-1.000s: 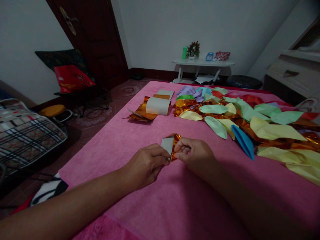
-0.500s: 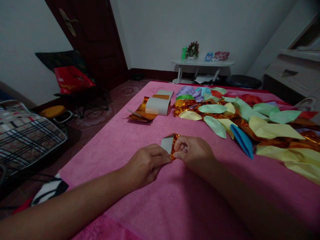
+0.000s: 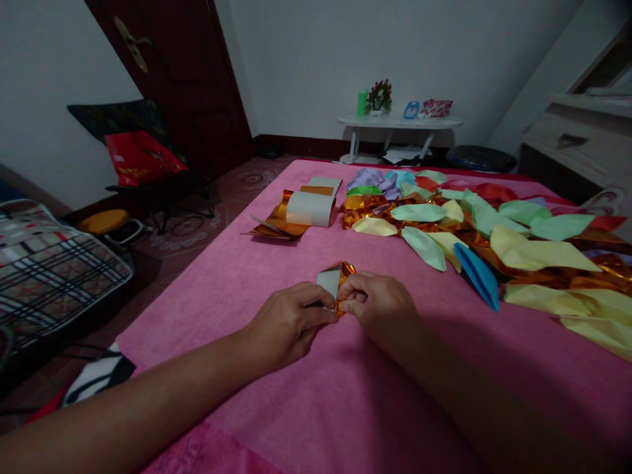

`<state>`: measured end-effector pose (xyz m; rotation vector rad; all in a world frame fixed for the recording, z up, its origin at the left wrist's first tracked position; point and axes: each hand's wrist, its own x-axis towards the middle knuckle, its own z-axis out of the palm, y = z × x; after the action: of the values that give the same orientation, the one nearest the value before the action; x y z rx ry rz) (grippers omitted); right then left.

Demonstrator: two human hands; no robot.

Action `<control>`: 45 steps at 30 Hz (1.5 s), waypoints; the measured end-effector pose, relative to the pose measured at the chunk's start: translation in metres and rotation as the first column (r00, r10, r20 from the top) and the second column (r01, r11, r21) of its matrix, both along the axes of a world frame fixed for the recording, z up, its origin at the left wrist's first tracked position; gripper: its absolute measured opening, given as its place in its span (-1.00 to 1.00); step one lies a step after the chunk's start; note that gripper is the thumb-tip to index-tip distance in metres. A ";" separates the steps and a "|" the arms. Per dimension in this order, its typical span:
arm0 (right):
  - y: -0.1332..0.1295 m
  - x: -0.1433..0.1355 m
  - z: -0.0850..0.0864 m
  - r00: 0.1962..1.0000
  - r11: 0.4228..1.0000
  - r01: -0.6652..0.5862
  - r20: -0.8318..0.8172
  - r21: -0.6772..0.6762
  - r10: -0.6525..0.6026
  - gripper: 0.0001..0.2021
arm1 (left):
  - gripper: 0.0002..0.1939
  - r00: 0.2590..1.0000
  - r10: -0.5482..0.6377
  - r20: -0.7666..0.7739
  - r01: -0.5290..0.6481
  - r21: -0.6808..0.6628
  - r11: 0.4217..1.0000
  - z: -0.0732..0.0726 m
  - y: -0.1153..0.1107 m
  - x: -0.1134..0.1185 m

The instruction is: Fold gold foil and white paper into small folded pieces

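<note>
A small piece of gold foil paper (image 3: 328,281) with a pale grey back lies partly folded on the pink cloth (image 3: 237,289). My left hand (image 3: 296,319) pinches its lower left corner between thumb and fingers. From the other side my right hand (image 3: 378,303) grips the gold part along the right edge, its fingers curled. The two hands' fingertips nearly meet at the paper's lower end and hide that corner.
Loose gold and grey sheets (image 3: 311,209) lie beyond my hands. Many folded paper pieces (image 3: 419,212), green, yellow, gold and others, cover the right side, with a blue one (image 3: 476,275) nearest. A white table (image 3: 399,122) stands by the wall.
My right hand has shifted slightly left along the foil paper. The left hand's index finger is more bent, and the gold flap at the top right shows more.
</note>
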<state>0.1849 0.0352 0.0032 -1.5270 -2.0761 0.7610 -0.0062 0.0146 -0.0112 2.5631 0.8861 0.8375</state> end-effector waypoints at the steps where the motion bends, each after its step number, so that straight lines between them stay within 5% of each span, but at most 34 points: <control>1: 0.000 0.000 -0.001 1.000 1.000 0.004 -0.005 0.030 -0.004 -0.91 | -0.73 1.000 0.001 0.000 -0.001 -0.001 1.000 0.000 0.000 0.000; 13: -0.010 -0.003 -0.010 0.999 0.990 -0.031 0.029 0.140 0.027 -0.83 | -0.72 0.998 -0.007 -0.059 0.008 0.013 1.000 0.001 -0.001 -0.002; 18: -0.021 -0.003 -0.005 0.989 0.971 -0.098 0.130 0.217 0.071 -0.80 | -0.79 0.997 -0.022 0.076 0.028 -0.091 0.995 0.002 0.003 -0.002; 23: -0.027 -0.004 0.000 0.985 0.968 -0.122 0.150 0.219 0.090 -0.80 | -0.91 0.972 0.120 0.203 -0.064 -0.264 0.962 0.004 0.010 -0.002; 37: -0.023 -0.006 -0.002 0.994 0.956 -0.098 0.071 0.277 0.081 -0.82 | -0.87 0.967 0.200 0.155 -0.144 -0.314 0.939 0.006 0.021 0.002; 45: -0.021 -0.005 -0.008 0.997 0.964 -0.063 -0.021 0.258 0.071 -0.81 | -0.90 0.936 0.257 0.241 -0.107 -0.502 0.858 -0.004 0.027 0.005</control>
<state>0.1798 0.0146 -0.0044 -1.3026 -2.1187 0.5095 -0.0009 0.0418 -0.0151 1.8822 1.0923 0.8929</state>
